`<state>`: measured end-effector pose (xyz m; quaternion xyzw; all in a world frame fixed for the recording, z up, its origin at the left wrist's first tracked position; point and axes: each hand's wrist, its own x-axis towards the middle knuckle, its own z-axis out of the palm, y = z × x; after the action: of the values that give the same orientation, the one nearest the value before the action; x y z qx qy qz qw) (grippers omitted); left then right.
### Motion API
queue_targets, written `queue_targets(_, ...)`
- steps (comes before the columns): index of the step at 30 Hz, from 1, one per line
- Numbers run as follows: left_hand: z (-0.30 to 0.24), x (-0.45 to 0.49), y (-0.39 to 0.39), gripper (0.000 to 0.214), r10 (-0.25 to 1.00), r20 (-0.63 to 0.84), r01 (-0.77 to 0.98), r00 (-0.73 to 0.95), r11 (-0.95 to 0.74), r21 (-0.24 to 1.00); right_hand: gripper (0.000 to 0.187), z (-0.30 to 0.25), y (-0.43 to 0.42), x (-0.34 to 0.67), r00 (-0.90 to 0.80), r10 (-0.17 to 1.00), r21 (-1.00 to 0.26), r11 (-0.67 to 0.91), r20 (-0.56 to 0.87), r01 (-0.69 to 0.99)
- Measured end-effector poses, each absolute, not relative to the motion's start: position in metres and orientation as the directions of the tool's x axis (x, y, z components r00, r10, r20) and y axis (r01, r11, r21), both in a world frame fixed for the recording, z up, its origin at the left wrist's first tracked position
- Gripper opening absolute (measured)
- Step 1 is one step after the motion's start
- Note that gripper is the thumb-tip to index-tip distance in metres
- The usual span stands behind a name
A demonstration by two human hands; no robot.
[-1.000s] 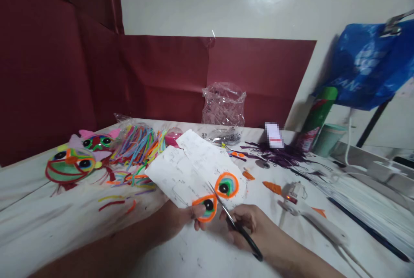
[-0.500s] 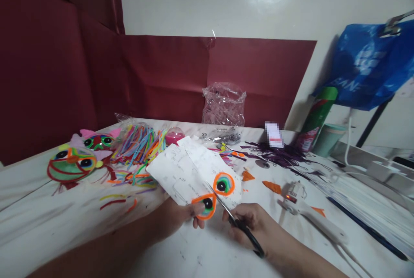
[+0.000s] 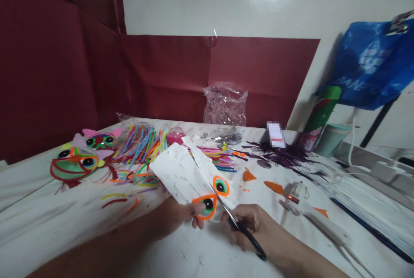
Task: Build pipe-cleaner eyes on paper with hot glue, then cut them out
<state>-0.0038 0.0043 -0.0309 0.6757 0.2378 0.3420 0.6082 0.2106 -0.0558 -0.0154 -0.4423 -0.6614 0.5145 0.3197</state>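
Note:
My left hand (image 3: 190,213) pinches a sheet of white paper (image 3: 174,170) at its near edge, thumb on top. On it, under the thumb, sits an orange-rimmed eye (image 3: 208,204) with a green and blue ring and black centre. A second such eye (image 3: 221,186) lies on the paper's right part, past a long cut. My right hand (image 3: 250,226) grips black-handled scissors (image 3: 234,222), whose blades run between the two eyes. Faint lines and marks show on the paper.
Two colourful animal-face pieces (image 3: 76,165) lie at the left, beside bundled pipe cleaners (image 3: 139,142). Purple strands (image 3: 284,155) and orange pieces (image 3: 274,187) lie right of the paper. A white glue gun (image 3: 310,209) with a lit red light rests near my right hand.
The paper's right part has turned and dropped away from the left part, and the gap between them is wider. More pipe cleaners show behind it. Both hands keep their holds.

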Motion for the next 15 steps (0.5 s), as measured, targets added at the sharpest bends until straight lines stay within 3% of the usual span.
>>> queue_targets(15, -0.033, -0.0029, 0.0083, 0.041, 0.754, 0.182, -0.134, 0.631, -0.125, 0.983, 0.013, -0.0124, -0.0585, 0.2119, -0.387, 0.922, -0.929, 0.149, 0.006, 0.34)
